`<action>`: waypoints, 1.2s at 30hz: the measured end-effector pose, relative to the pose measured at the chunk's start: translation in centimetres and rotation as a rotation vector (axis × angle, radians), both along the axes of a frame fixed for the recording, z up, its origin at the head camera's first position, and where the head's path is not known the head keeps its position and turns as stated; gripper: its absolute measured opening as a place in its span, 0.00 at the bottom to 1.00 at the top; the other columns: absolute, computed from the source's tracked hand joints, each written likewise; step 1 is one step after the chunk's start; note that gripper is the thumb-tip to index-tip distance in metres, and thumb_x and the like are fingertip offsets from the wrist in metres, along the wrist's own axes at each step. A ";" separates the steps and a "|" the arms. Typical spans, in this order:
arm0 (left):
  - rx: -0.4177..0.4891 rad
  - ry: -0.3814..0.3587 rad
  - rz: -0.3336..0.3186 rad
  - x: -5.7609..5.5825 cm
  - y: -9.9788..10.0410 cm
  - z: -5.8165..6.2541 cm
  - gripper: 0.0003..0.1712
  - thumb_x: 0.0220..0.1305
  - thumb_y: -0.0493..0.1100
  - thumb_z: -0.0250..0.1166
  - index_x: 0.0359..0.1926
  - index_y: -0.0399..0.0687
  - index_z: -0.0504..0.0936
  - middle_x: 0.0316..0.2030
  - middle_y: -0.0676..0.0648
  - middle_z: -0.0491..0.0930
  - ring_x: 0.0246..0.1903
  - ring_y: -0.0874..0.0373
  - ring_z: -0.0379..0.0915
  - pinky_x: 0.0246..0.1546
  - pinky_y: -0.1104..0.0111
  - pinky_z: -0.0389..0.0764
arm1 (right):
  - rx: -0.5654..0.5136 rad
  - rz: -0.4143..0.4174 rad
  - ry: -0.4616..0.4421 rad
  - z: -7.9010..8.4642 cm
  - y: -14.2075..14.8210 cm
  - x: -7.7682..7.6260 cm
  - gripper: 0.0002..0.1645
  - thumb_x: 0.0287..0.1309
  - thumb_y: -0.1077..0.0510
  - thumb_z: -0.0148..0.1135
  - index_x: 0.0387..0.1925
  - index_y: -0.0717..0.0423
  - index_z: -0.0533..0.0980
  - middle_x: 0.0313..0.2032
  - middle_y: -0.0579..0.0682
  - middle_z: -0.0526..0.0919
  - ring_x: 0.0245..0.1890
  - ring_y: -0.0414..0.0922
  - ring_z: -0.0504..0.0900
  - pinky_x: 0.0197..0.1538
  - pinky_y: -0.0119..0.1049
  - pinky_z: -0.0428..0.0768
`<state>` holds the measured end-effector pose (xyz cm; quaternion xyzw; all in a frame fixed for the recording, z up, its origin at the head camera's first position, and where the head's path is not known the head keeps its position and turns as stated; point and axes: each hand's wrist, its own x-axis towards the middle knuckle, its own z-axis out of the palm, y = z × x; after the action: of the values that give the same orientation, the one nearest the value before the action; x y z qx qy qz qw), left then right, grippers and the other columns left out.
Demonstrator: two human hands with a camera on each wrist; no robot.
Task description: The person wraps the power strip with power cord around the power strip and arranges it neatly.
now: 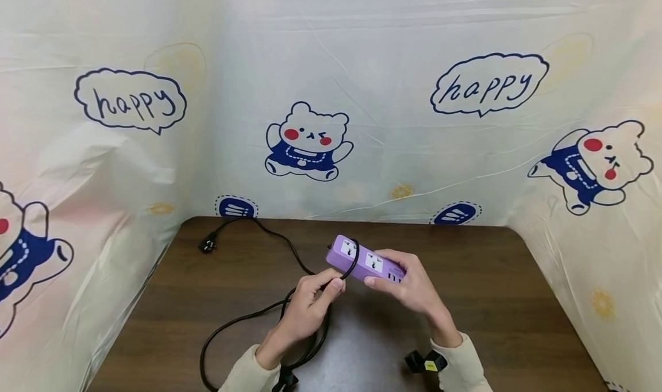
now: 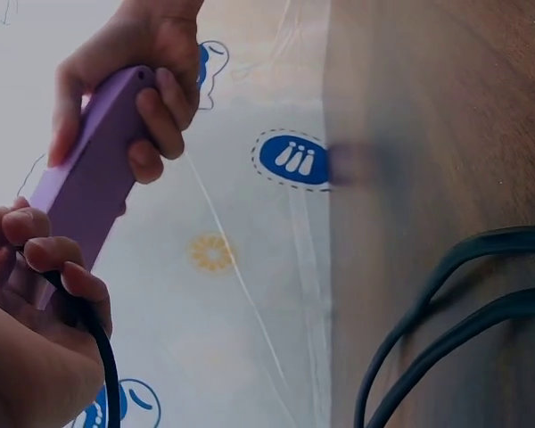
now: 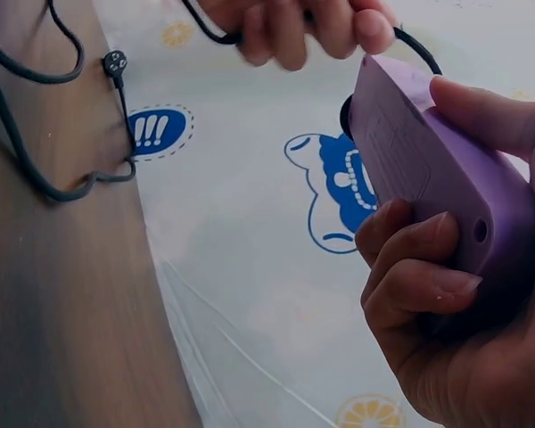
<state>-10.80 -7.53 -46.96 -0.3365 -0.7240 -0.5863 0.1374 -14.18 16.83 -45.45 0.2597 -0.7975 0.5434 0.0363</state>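
Note:
A purple power strip (image 1: 363, 258) with white sockets is tilted above the table, gripped near its right end by my right hand (image 1: 408, 280). In the right wrist view the fingers wrap under the strip (image 3: 446, 178) and the thumb lies along its edge. My left hand (image 1: 310, 306) pinches the black power cord (image 1: 353, 265) beside the strip's left half. From there the cord passes across the strip's socket face. In the left wrist view the cord (image 2: 109, 366) hangs down from the curled fingers of the left hand (image 2: 45, 330).
Loose cord loops (image 1: 207, 346) lie on the brown table (image 1: 491, 300) at the left and below the left hand. The cord's black plug (image 1: 208, 242) rests near the back left corner. A printed sheet (image 1: 388, 168) with bears surrounds the table on three sides.

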 end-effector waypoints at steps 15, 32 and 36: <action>-0.171 -0.178 0.197 -0.2 -1.3 0.4 0.25 0.73 0.51 0.60 0.16 0.63 0.68 0.13 0.64 0.59 0.14 0.71 0.53 0.17 0.75 0.54 | -0.017 0.014 -0.001 0.1 -0.3 0.4 0.21 0.53 0.54 0.73 0.51 0.45 0.81 0.36 0.46 0.84 0.30 0.45 0.80 0.27 0.37 0.79; -0.331 -0.211 0.153 -0.3 -2.6 0.6 0.24 0.77 0.51 0.53 0.19 0.59 0.68 0.15 0.62 0.57 0.16 0.70 0.51 0.21 0.75 0.56 | -0.016 0.011 -0.017 -0.3 -0.6 0.4 0.21 0.54 0.53 0.72 0.51 0.45 0.81 0.38 0.45 0.84 0.32 0.45 0.80 0.30 0.37 0.79; -0.303 -0.188 0.003 -0.7 -3.4 0.6 0.18 0.76 0.38 0.50 0.27 0.60 0.75 0.18 0.60 0.62 0.18 0.69 0.54 0.23 0.75 0.61 | -0.023 0.006 -0.017 -0.2 -0.5 0.5 0.21 0.54 0.54 0.72 0.51 0.45 0.81 0.37 0.46 0.84 0.32 0.45 0.80 0.30 0.37 0.79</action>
<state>-11.45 -10.94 -46.38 -0.2960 -0.8142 -0.4991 0.0177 -13.72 16.29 -45.66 0.2570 -0.7907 0.5548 0.0308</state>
